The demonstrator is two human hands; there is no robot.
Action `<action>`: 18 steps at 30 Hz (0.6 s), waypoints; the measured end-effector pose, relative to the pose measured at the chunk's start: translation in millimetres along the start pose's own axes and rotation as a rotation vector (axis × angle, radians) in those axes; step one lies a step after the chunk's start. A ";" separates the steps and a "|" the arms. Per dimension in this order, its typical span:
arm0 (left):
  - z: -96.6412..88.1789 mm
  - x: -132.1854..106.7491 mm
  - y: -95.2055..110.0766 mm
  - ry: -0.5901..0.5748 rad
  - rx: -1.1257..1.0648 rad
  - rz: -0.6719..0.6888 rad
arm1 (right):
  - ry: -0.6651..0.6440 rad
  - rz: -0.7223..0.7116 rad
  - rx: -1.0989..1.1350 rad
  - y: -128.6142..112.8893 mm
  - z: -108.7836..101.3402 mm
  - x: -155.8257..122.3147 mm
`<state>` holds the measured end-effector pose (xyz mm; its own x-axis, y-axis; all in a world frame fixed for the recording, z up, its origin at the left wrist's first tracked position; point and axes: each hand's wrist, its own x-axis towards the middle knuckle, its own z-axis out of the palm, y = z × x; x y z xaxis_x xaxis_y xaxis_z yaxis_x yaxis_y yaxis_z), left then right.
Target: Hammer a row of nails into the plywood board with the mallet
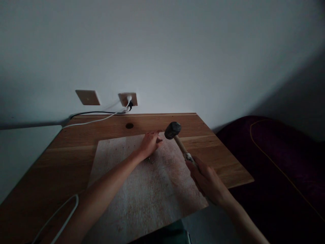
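Observation:
My right hand (205, 176) is wrapped round the handle of a mallet (173, 130) with a dark head and a wooden shaft. The mallet's head is over the far right part of a pale, worn wooden board (142, 196), just right of my left hand. My left hand (150, 144) is closed in a pinch near the board's far edge, with the tip of a small nail (161, 140) showing at the fingertips. Under my left wrist lie a few loose nails (151, 160). Several small dark dots, like nail heads, form a row left of that hand.
The board rests on a brown wooden table (223, 159) against a white wall. A wall socket (128, 99) has plugs in it, with a white cable (93, 121) and a black one running left. A cable hole (129, 125) pierces the table. Dark purple fabric (274, 152) lies at right.

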<state>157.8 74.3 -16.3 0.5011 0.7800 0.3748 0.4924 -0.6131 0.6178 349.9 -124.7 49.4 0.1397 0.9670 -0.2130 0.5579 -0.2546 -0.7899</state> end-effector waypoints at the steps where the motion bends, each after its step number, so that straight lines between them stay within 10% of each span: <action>1: 0.0 0.2 0.3 -0.001 -0.011 -0.015 | -0.009 -0.006 -0.036 -0.1 0.1 3.3; 13: 0.4 0.6 -1.2 0.001 -0.070 -0.054 | -0.036 0.037 -0.119 -2.9 4.1 8.3; 18: -28.1 -0.1 -0.3 -0.049 -0.010 0.051 | 0.022 0.047 -0.096 7.9 -0.7 -11.2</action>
<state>137.6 77.9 2.9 0.5600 0.7405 0.3715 0.4581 -0.6504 0.6059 353.3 -137.5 45.9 0.1854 0.9542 -0.2350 0.6260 -0.2990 -0.7203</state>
